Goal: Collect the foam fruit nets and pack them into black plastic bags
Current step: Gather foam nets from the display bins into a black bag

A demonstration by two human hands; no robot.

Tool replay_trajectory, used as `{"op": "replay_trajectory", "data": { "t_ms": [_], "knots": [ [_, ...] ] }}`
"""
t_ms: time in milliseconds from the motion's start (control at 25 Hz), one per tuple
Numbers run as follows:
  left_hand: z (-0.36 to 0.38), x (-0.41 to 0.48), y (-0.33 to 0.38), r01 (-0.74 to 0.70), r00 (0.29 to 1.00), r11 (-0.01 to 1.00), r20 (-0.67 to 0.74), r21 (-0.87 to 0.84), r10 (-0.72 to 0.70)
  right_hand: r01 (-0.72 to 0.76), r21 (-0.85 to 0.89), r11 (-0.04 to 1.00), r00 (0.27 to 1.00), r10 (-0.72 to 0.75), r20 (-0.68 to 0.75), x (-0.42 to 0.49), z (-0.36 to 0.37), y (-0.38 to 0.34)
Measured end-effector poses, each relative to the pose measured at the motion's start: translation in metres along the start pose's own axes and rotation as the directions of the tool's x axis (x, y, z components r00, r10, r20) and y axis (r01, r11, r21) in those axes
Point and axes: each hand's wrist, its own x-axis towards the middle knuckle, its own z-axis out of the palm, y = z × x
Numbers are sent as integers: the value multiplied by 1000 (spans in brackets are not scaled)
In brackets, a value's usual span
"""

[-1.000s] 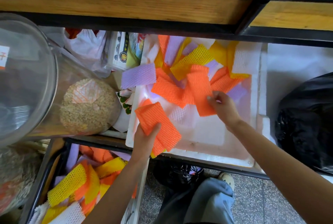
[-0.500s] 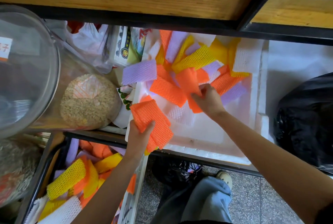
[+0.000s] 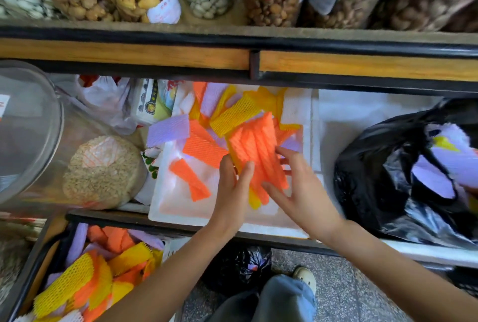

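Observation:
A stack of orange foam nets point(image 3: 256, 148) is held between my two hands over the white foam tray point(image 3: 181, 215). My left hand point(image 3: 232, 192) grips its lower left edge, thumb on top. My right hand point(image 3: 297, 192) holds the right side, fingers spread beneath and beside it. More loose nets lie in the tray: orange nets point(image 3: 201, 145), a yellow net point(image 3: 232, 114) and a purple net point(image 3: 168, 130). A black plastic bag point(image 3: 375, 179) stands open at the right with purple nets point(image 3: 439, 166) inside.
A lower crate point(image 3: 33, 264) at bottom left holds more yellow and orange nets. A big clear jar point(image 3: 38, 127) of grain lies at the left. Jars of nuts line the shelf above. Another small black bag point(image 3: 238, 267) sits on the floor by my shoe.
My left hand brought its orange nets rightward to meet my right hand, which lifted another orange net; both hands now hold one combined stack. The camera tilted up, showing the nut jars.

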Motion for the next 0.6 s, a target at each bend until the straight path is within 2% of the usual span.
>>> {"op": "replay_trajectory", "data": {
  "t_ms": [160,240,360,520,600],
  "knots": [
    [55,-21,41,-261,958,965,118,-10,260,12,101,995,990,3,-141,-24,-66,-6],
    [88,-30,60,-334,924,942,183,-38,335,24,148,989,972,12,-233,-34,-100,-5],
    [141,-46,85,-380,874,921,294,-83,387,29,170,985,912,43,-407,-48,-153,-3],
    [201,-59,107,-431,755,898,511,-83,410,-48,149,988,802,127,-584,-66,-219,18],
    [222,-53,101,-485,757,874,497,-9,425,-117,113,987,759,163,-631,-74,-246,44]
  ]
}}
